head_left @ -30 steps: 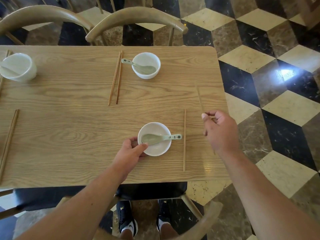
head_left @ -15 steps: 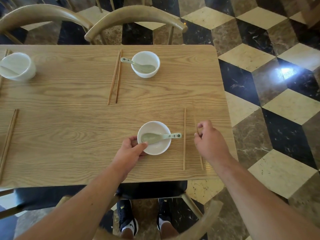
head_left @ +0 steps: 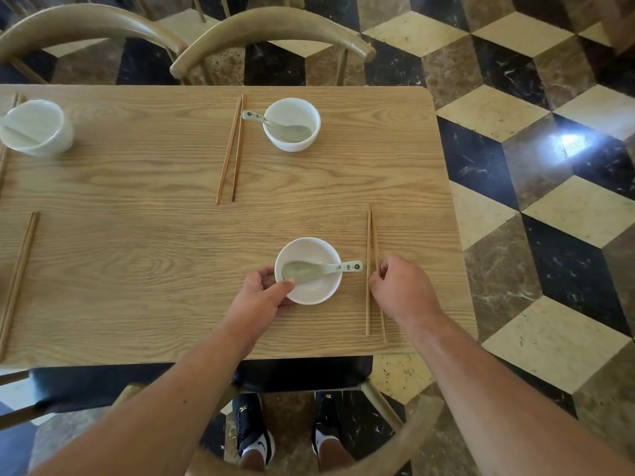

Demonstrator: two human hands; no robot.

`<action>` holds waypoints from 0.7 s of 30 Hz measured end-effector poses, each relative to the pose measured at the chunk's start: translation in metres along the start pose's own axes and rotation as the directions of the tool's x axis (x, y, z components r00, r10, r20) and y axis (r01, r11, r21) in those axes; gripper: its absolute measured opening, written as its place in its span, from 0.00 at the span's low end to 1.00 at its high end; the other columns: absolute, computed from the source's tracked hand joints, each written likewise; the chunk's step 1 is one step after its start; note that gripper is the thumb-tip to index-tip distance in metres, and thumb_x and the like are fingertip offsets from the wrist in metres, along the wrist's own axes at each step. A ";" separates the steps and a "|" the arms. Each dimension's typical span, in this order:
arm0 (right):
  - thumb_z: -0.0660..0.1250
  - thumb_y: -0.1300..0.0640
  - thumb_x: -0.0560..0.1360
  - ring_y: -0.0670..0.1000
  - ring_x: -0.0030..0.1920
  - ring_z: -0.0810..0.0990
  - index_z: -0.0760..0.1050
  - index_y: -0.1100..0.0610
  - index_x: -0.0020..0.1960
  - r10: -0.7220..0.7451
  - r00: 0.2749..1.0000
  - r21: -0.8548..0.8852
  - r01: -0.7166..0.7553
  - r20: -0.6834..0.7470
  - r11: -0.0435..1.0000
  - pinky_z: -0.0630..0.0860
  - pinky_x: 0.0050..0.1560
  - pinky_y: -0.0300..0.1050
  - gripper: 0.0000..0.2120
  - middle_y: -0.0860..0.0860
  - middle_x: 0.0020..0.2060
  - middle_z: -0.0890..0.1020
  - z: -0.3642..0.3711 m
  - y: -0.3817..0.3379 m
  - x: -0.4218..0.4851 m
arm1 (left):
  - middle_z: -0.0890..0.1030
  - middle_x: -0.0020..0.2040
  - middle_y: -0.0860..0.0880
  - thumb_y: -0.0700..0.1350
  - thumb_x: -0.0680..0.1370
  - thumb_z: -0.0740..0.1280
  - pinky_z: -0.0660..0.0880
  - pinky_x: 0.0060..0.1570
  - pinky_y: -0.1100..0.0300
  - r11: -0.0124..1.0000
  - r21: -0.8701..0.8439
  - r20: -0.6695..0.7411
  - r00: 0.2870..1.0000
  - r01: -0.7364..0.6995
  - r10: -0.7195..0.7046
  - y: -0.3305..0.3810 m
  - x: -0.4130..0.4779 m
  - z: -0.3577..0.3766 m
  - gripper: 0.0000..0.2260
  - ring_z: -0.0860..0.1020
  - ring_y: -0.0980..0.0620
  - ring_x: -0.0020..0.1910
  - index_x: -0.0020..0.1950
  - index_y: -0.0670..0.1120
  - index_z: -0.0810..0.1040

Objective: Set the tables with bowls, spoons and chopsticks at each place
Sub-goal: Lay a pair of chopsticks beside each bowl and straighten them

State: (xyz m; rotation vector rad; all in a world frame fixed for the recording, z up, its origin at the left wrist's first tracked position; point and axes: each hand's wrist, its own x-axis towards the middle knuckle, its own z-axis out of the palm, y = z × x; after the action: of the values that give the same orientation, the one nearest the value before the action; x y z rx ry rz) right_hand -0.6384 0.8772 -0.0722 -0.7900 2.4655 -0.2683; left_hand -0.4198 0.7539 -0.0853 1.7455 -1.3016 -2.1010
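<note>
On the wooden table (head_left: pixel 144 249) a white bowl (head_left: pixel 313 290) stands near the front edge with a pale green spoon (head_left: pixel 330 269) lying across it, handle to the right. My left hand (head_left: pixel 263 297) grips the bowl's left rim. Right of the bowl lie two wooden chopsticks (head_left: pixel 371 242) side by side. My right hand (head_left: pixel 403 290) pinches the right-hand chopstick about halfway along. Across the table a second bowl (head_left: pixel 292 124) holds a spoon (head_left: pixel 275 124), with a pair of chopsticks (head_left: pixel 231 149) to its left.
A third white bowl (head_left: pixel 36 127) stands at the far left, with chopsticks (head_left: pixel 19 280) along the left front. Two curved wooden chair backs (head_left: pixel 271 27) stand behind the table; another chair (head_left: pixel 405 438) is under me. The checkered floor (head_left: pixel 549 201) lies to the right.
My right hand brought the second chopstick from off the table's right side and laid it down beside the first. My left hand stayed on the bowl.
</note>
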 end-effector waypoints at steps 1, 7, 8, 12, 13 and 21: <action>0.66 0.49 0.81 0.55 0.39 0.80 0.74 0.54 0.45 0.000 1.000 -0.002 0.000 0.006 1.000 0.72 0.35 0.48 0.10 0.50 0.37 0.80 0.000 0.000 -0.001 | 0.88 0.59 0.50 0.49 0.82 0.73 0.81 0.66 0.46 1.000 0.005 0.001 1.000 0.000 0.000 -0.001 0.000 0.000 0.20 0.87 0.49 0.57 0.72 0.50 0.72; 0.66 0.49 0.81 0.53 0.38 0.80 0.74 0.53 0.44 -0.003 1.000 0.007 0.003 0.014 1.000 0.73 0.34 0.48 0.10 0.49 0.37 0.81 0.001 -0.001 -0.004 | 0.88 0.60 0.48 0.48 0.82 0.73 0.81 0.66 0.46 1.000 0.007 0.003 1.000 -0.004 0.004 -0.001 0.000 0.000 0.18 0.87 0.49 0.58 0.70 0.51 0.72; 0.66 0.48 0.81 0.53 0.39 0.80 0.74 0.53 0.45 0.002 1.000 0.010 -0.002 0.017 1.000 0.74 0.35 0.48 0.10 0.49 0.37 0.81 0.000 -0.001 -0.004 | 0.88 0.59 0.48 0.48 0.82 0.73 0.81 0.66 0.47 1.000 0.009 0.002 1.000 -0.004 0.004 -0.001 -0.001 0.000 0.19 0.87 0.49 0.58 0.71 0.51 0.72; 0.67 0.48 0.80 0.52 0.40 0.80 0.76 0.53 0.47 0.011 1.000 0.021 -0.012 0.012 1.000 0.75 0.38 0.48 0.09 0.49 0.39 0.81 -0.004 -0.002 -0.001 | 0.88 0.58 0.49 0.48 0.82 0.73 0.81 0.66 0.46 1.000 0.004 -0.003 1.000 -0.003 0.003 0.000 -0.001 0.000 0.18 0.87 0.49 0.57 0.70 0.51 0.72; 0.68 0.47 0.80 0.53 0.41 0.80 0.76 0.53 0.48 0.008 1.000 0.019 -0.009 0.009 1.000 0.75 0.39 0.48 0.09 0.49 0.40 0.81 -0.005 -0.003 0.000 | 0.88 0.58 0.49 0.48 0.82 0.72 0.81 0.67 0.46 1.000 0.002 -0.003 1.000 -0.001 0.001 0.001 -0.001 0.000 0.18 0.88 0.49 0.57 0.70 0.51 0.72; 0.72 0.48 0.79 0.55 0.43 0.82 0.76 0.53 0.51 -0.014 1.000 0.041 0.014 -0.002 0.999 0.82 0.45 0.53 0.10 0.49 0.42 0.82 0.001 -0.012 -0.002 | 0.87 0.54 0.50 0.42 0.84 0.66 0.81 0.65 0.49 1.000 -0.013 -0.010 1.000 -0.014 0.014 0.003 -0.007 0.002 0.16 0.88 0.51 0.55 0.72 0.52 0.72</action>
State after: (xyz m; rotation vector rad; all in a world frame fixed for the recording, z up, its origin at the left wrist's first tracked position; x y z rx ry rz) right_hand -0.6307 0.8683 -0.0687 -0.7904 2.4495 -0.3236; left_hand -0.4204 0.7564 -0.0781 1.7342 -1.2908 -2.0856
